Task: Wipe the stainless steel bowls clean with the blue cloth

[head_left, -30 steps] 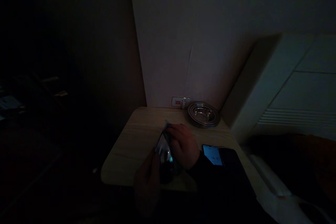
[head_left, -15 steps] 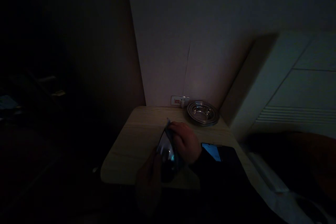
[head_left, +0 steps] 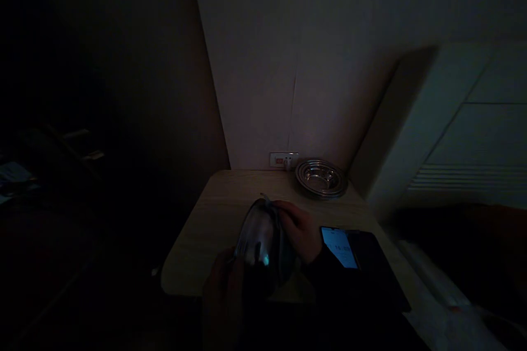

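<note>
A shiny metal bowl (head_left: 256, 233) is held tilted on its side above the near part of the small wooden table (head_left: 206, 225). My left hand (head_left: 224, 282), dim in the shadow, grips the bowl's left edge, with its thumb and fingers closed on it. On the opposite side, my right hand (head_left: 300, 229) pinches a dark cloth (head_left: 285, 255) over the bowl's upper right rim. One corner of the cloth sticks up past the rim. The lower part of the bowl is lost in darkness.
Nested metal bowls (head_left: 321, 178) stand at the table's back right, close to a wall socket (head_left: 283, 160) with a plug in it. A lit phone (head_left: 339, 248) lies to the right on a dark flat item (head_left: 376, 258). Pale panelling (head_left: 453, 137) rises beyond the table's right side.
The bowl has turned so that more of its shiny face shows. My right hand has shifted slightly right and down with the cloth, uncovering more of the phone. My left hand has moved slightly left.
</note>
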A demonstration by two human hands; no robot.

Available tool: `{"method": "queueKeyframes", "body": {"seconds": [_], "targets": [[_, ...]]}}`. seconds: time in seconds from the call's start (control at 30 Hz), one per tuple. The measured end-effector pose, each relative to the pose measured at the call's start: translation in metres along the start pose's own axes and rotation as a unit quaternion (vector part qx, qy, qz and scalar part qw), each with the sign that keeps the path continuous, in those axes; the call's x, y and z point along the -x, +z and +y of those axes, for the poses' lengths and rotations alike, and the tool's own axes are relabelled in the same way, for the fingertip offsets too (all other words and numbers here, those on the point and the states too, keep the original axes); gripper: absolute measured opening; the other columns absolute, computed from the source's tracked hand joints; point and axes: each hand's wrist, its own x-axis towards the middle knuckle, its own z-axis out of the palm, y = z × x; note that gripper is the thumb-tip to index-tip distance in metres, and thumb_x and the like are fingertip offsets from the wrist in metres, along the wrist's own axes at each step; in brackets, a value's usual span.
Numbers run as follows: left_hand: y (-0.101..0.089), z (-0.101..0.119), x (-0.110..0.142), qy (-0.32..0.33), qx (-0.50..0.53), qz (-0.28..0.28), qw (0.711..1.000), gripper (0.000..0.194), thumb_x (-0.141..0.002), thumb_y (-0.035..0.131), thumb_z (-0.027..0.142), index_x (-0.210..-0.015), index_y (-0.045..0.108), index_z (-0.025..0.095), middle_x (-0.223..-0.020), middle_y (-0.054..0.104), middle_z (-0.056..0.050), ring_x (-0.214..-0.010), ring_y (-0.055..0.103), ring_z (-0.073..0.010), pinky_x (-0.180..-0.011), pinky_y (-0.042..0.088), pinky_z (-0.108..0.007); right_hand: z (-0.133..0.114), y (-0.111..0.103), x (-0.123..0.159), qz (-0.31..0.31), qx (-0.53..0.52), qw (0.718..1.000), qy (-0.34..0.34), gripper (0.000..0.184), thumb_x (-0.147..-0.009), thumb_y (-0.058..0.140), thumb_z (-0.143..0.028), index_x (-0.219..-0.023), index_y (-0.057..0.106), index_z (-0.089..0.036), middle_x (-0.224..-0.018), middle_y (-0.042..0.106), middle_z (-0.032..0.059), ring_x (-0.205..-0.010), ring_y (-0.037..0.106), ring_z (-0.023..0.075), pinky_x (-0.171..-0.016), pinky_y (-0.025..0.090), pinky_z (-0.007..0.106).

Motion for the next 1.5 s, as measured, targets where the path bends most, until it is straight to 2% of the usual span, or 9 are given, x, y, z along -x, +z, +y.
{"method": "queueKeyframes", "body": {"seconds": [0.13,0.27,0.4,0.47,0.83,1.07,1.23,1.43,1.5], "targets": [[-0.009,0.017,-0.002,-0.039,-0.026,0.002,0.999,0.028,-0.076,0.041,0.039,-0.083,0.061,0.021,-0.078,0.067,-0.003,-0.070,0.060,-0.0191,-0.059,0.048,-0.027,0.014,-0.001,0.008,0.063,-0.018,0.996,0.062,0.022,-0.080,0.051,-0.030,-0.088,0.068,-0.019,-0.086,0.071,0.0047,-0.082,0.065,0.0197,-0.075,0.052,0.035],[-0.010,0.025,-0.011,-0.073,-0.056,0.001,0.996,0.033,-0.074,0.042,0.044,-0.087,0.061,0.021,-0.085,0.067,-0.005,-0.082,0.060,-0.0224,-0.069,0.048,-0.031,0.021,-0.007,0.011,0.102,-0.020,0.990,0.092,0.023,-0.079,0.052,-0.033,-0.089,0.068,-0.019,-0.088,0.071,0.0053,-0.084,0.065,0.0212,-0.078,0.051,0.037],[-0.005,0.018,-0.011,-0.052,-0.046,-0.023,0.997,0.043,-0.072,0.044,0.052,-0.095,0.060,0.020,-0.099,0.066,-0.008,-0.095,0.059,-0.0248,-0.084,0.045,-0.036,0.020,-0.013,0.016,0.114,-0.030,0.987,0.107,0.022,-0.079,0.053,-0.034,-0.089,0.068,-0.020,-0.090,0.070,0.0043,-0.085,0.064,0.0210,-0.079,0.050,0.037],[-0.002,0.012,-0.009,-0.044,-0.038,-0.001,0.998,0.044,-0.073,0.044,0.052,-0.099,0.059,0.020,-0.104,0.065,-0.009,-0.100,0.057,-0.0251,-0.088,0.044,-0.037,0.018,-0.015,0.018,0.123,-0.036,0.986,0.108,0.022,-0.079,0.054,-0.034,-0.089,0.068,-0.020,-0.090,0.070,0.0044,-0.086,0.064,0.0210,-0.080,0.050,0.037],[0.007,-0.011,-0.006,0.001,-0.007,0.008,1.000,0.038,-0.078,0.046,0.048,-0.102,0.061,0.021,-0.106,0.065,-0.009,-0.099,0.060,-0.0236,-0.084,0.048,-0.034,0.003,-0.013,0.029,0.105,0.011,0.992,0.064,0.021,-0.083,0.051,-0.029,-0.095,0.066,-0.021,-0.091,0.070,0.0048,-0.085,0.065,0.0199,-0.075,0.052,0.034],[0.013,-0.010,-0.002,0.008,0.007,-0.032,0.999,0.041,-0.078,0.047,0.045,-0.107,0.062,0.020,-0.115,0.063,-0.008,-0.109,0.056,-0.0237,-0.094,0.044,-0.035,-0.016,-0.008,0.033,0.046,0.086,0.990,-0.102,0.023,-0.086,0.046,-0.016,-0.101,0.062,-0.023,-0.100,0.066,0.0057,-0.094,0.061,0.0177,-0.082,0.051,0.034],[0.014,-0.004,-0.003,-0.001,0.023,-0.059,0.998,0.044,-0.078,0.046,0.046,-0.105,0.064,0.017,-0.114,0.064,-0.008,-0.107,0.058,-0.0230,-0.092,0.045,-0.033,-0.031,-0.009,0.034,-0.067,0.185,0.940,-0.280,0.028,-0.084,0.048,-0.012,-0.108,0.059,-0.019,-0.110,0.063,0.0090,-0.111,0.051,0.0214,-0.090,0.048,0.038],[0.018,-0.001,-0.005,0.005,0.007,-0.033,0.999,0.045,-0.077,0.045,0.048,-0.103,0.066,0.016,-0.111,0.065,-0.009,-0.105,0.059,-0.0239,-0.091,0.046,-0.034,-0.033,-0.010,0.019,-0.065,0.209,0.934,-0.283,0.028,-0.083,0.043,-0.012,-0.106,0.059,-0.018,-0.104,0.065,0.0106,-0.103,0.056,0.0216,-0.087,0.049,0.040],[0.017,0.001,-0.005,0.017,0.009,-0.045,0.999,0.046,-0.078,0.044,0.048,-0.104,0.066,0.017,-0.112,0.065,-0.008,-0.105,0.059,-0.0232,-0.089,0.047,-0.032,-0.032,-0.009,0.017,-0.095,0.199,0.926,-0.305,0.028,-0.083,0.045,-0.014,-0.106,0.059,-0.018,-0.105,0.065,0.0102,-0.106,0.054,0.0220,-0.087,0.049,0.039]]}}
